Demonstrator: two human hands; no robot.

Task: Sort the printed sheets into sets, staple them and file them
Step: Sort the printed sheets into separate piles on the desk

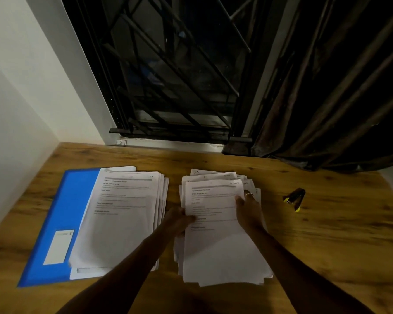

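Your left hand (178,219) and right hand (247,208) pinch the top sheet (211,200) by its sides, fingers curled, probably to lift it for sorting.

Dim warm indoor light, soft blur, wide-angle edge distortion

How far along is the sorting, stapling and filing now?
Seemingly done: a stack of printed white sheets lies on the blue plastic folder. In hand: left hand and right hand grip top sheets of the loose white pile beside it. Left: the black-and-yellow stapler lies untouched on the wooden table.
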